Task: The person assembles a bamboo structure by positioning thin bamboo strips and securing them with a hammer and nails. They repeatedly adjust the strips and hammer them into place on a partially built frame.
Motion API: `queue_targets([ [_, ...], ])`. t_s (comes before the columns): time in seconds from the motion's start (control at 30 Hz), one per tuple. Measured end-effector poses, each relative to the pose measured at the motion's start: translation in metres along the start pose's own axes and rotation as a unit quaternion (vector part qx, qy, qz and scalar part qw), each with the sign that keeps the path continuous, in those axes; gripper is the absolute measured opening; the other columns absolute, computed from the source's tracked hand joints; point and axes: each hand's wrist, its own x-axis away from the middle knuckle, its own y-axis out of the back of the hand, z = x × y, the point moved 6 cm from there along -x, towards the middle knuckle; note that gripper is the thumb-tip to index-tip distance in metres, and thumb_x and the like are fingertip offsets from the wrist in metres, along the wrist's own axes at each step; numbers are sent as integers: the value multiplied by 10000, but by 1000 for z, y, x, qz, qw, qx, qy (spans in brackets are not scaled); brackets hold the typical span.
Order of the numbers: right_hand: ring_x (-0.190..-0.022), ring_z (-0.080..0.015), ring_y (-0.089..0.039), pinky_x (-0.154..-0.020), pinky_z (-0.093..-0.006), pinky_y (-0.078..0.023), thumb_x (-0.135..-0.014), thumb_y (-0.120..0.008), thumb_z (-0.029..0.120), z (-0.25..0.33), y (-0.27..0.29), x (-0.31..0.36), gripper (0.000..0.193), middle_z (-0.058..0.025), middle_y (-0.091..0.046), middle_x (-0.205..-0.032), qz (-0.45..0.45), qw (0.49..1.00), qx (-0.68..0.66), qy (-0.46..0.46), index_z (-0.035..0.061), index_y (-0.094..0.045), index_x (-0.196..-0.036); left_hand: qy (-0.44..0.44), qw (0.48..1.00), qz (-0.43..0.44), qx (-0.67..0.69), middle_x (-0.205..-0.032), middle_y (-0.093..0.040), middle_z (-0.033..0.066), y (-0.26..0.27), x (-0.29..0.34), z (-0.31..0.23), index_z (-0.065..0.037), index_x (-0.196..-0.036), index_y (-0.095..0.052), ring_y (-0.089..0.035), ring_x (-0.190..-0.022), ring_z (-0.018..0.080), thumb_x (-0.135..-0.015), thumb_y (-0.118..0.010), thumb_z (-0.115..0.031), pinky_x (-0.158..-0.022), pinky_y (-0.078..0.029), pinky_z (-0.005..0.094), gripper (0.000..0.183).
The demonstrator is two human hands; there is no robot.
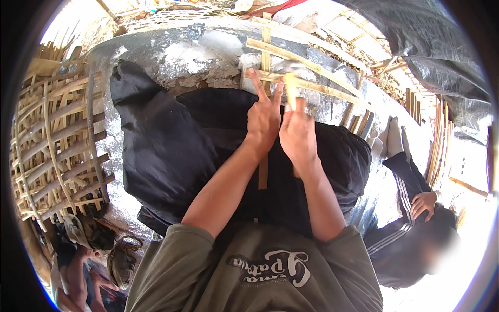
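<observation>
My right hand (299, 132) is closed around the pale yellow handle of a hammer (291, 89). The metal head is smeared by motion above a bamboo slat (327, 90). Beside it, my left hand (262, 115) reaches forward with two fingers stretched apart in a V, their tips on that slat near its left end. An upright bamboo slat (266, 34) crosses underneath and shows again below my left wrist. Another crosswise slat (283, 51) lies farther off. Whether a nail stands between my fingertips is too small to tell.
Black-trousered legs (161, 125) are folded around the work. A stack of woven bamboo lattice panels (57, 135) stands on the left. At right sits another person (405, 223) in dark striped clothes; part of someone else shows at lower left. A dark tarp (442, 62) hangs upper right.
</observation>
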Motion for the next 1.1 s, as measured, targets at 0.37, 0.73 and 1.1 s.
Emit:
queue_targets([
  [0.37,-635,-491,-626,-528,-533,-453,-1012,-487,57,0,6,-8,153,-292,-594,-664,0,1000,18,-19,-31,-473,-1136,-3,1000,-18,-5,-1527,12,490,0,-4,3,-214,-1574,-322,-718,-665,355,-939,-579,-136,-584,-607,375,690],
  [0.73,-727,-512,-645,-584,-583,-512,-969,-519,45,27,31,-9,191,-332,-628,-727,-45,998,-44,8,-33,-438,-1124,-6,999,-21,-31,-1558,48,450,-8,0,2,-191,-1580,-316,-723,-663,312,-928,-625,-156,-585,-607,342,722],
  [1.1,-585,-480,-605,-495,-507,-428,-1015,-496,63,4,-11,-5,110,-281,-572,-632,28,999,31,13,-40,-469,-1042,7,999,17,-29,-1551,30,464,-2,0,0,-191,-1584,-314,-733,-680,295,-924,-550,-37,-588,-608,330,718],
])
